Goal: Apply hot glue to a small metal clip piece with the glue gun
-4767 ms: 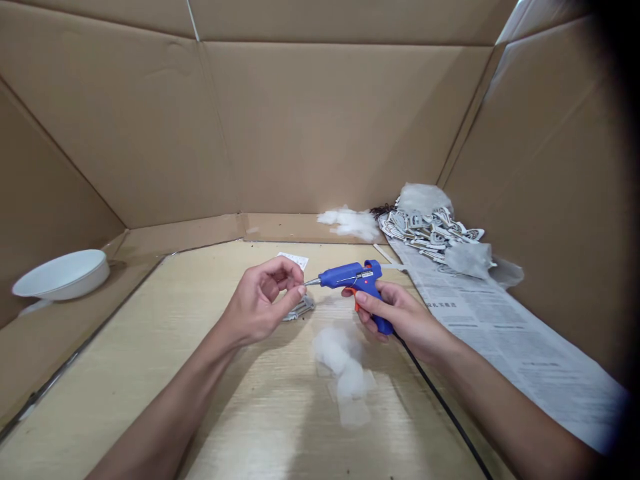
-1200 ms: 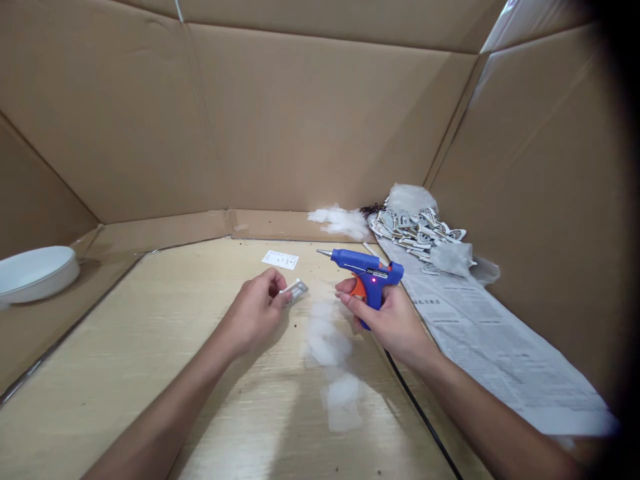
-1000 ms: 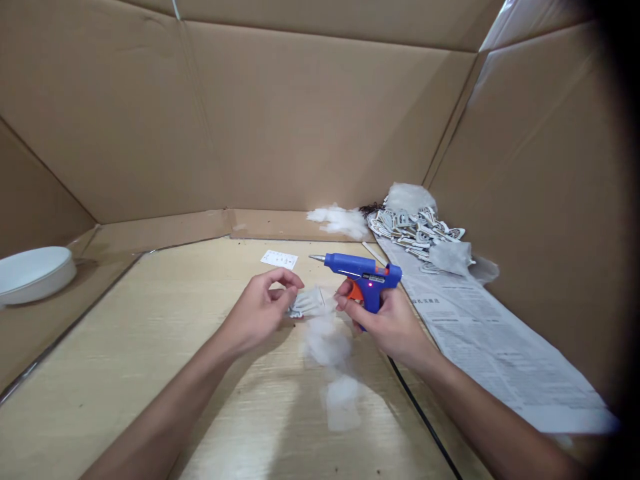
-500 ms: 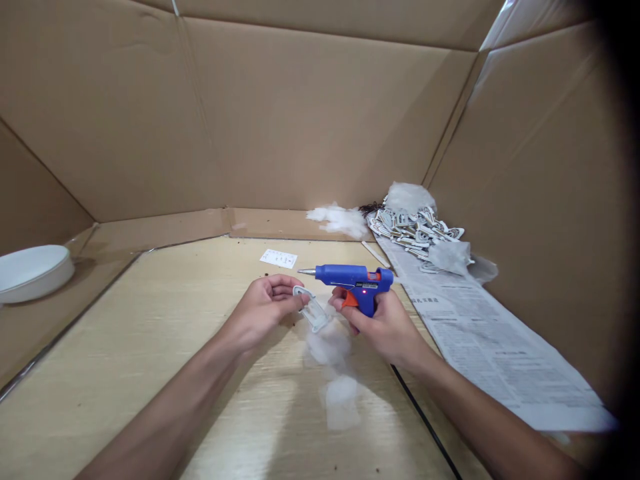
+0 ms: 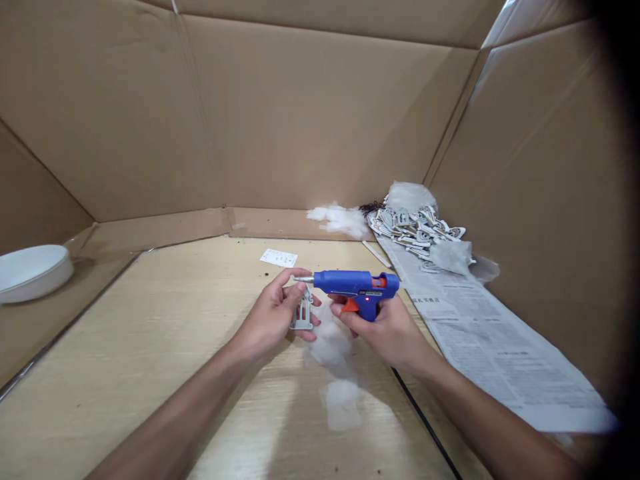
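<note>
Presumably gluing: left hand [image 5: 270, 312] pinches grey cutout [image 5: 303, 323] by nozzle [image 5: 307, 279], right hand [image 5: 395, 333] grips glue gun [image 5: 345, 283]; steadiness needed next.

The widest lane crosses the table [image 5: 125, 347] between the bowl [image 5: 37, 273] and the left hand [image 5: 273, 310]. Beyond the hands, a second passage reaches toward the back wall [image 5: 325, 120], a flat card [image 5: 279, 258] lying low in it. The glue gun [image 5: 355, 283] bars the space between the left hand and the right hand [image 5: 393, 327]; nearer the viewer, the forearms leave a gap above the wadding [image 5: 341, 393] and cord [image 5: 425, 420]. At right, the newspaper [image 5: 500, 353] lies flat, its far end blocked by the pile [image 5: 417, 227].
</note>
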{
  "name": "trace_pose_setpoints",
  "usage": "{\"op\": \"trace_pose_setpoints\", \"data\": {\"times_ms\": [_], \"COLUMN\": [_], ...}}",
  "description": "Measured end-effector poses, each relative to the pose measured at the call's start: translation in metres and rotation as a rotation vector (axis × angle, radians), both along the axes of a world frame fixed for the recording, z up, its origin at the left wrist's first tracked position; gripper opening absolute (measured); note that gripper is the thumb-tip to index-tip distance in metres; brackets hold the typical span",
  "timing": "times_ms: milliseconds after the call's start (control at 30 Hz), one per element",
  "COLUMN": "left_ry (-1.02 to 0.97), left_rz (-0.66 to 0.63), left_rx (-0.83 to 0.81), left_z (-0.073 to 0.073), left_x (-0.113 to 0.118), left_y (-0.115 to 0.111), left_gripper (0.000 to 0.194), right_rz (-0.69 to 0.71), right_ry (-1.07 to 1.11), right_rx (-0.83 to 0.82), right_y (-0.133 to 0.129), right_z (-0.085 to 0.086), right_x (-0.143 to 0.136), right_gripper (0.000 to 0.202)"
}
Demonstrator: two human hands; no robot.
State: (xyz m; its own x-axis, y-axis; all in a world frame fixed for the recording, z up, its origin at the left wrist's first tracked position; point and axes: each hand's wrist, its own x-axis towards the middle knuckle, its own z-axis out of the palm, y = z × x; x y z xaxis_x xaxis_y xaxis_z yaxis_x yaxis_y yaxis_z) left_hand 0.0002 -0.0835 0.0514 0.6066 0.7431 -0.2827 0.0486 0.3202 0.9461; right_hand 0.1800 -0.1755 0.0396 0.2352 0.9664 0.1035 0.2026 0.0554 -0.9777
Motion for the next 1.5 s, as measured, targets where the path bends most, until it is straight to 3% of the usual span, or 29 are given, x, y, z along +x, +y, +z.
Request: {"op": "trace_pose_setpoints", "data": {"times_ms": [200,300,567,833,1067,1333,1500], "left_ry": [-0.166,-0.162,-0.11,-0.078,-0.138,-0.135,-0.096], "left_rz": [-0.091,-0.127,-0.184,-0.223,-0.244,-0.255,-0.168], "left_rx": [-0.141,-0.18,-0.115,-0.048,-0.07,-0.008,0.01], "left_z": [-0.003,-0.005,-0.005,-0.009,-0.005,-0.01,-0.007], "left_x": [0.004,0.006,0.002,0.004,0.005,0.004,0.006], "left_y": [-0.007,-0.008,-0.009,-0.009,-0.013,-0.012,-0.01], "left_gripper": [0.039,0.049,0.059,0.068,0.066,0.061,0.041], "right_rz": [0.018,0.031,0.012,-0.094,-0.168,-0.159,-0.105], "right_ry": [-0.008,0.001,-0.001,-0.079,-0.146,-0.196,-0.071], "right_rx": [-0.034,-0.044,-0.065,-0.066,-0.008,-0.02,-0.053], "right_y": [0.002,0.002,0.002,0.003,0.005,0.003,0.002], "right_z": [0.004,0.005,-0.001,-0.005,-0.017,-0.012,-0.003], "right_x": [0.0,0.0,0.001,-0.001,0.002,0.0,-0.001], "right_gripper": [0.024,0.025,0.024,0.023,0.026,0.023,0.03]}}
